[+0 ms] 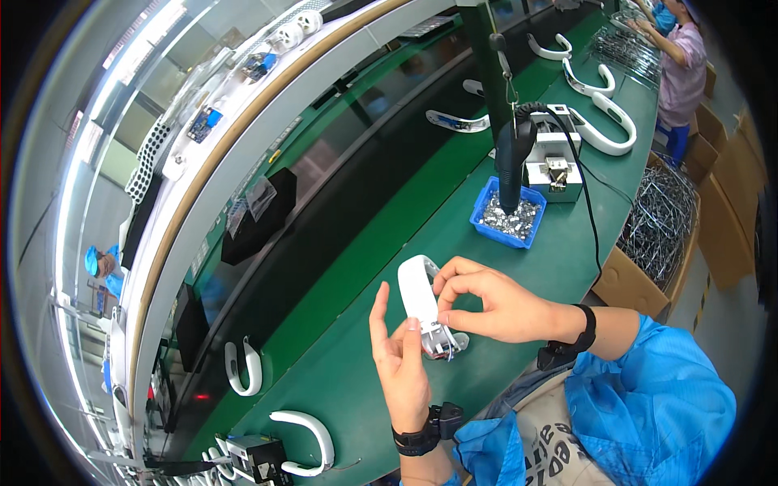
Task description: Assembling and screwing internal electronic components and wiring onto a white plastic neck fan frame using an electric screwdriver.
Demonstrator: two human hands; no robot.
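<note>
A white curved plastic housing [419,296], shaped like a neck fan, is held up in front of me over the green bench. Its lower end is uncovered and shows small metal parts and thin wires. My left hand [403,368] grips that end from the left, its thumb on the housing and its index finger stretched upward. From the right, my right hand [498,304] has its thumb and fingertips closed on the housing's edge beside the uncovered end. Whether those fingertips also pinch a small part is hidden.
A blue bin [506,237] of small metal pieces stands beyond my hands. Above it hangs a black electric screwdriver [510,170], before a grey boxy machine [559,174]. More curved white housings [312,429] lie about. A cardboard box [640,279] of metal rods stands right; a co-worker [683,69] works far right.
</note>
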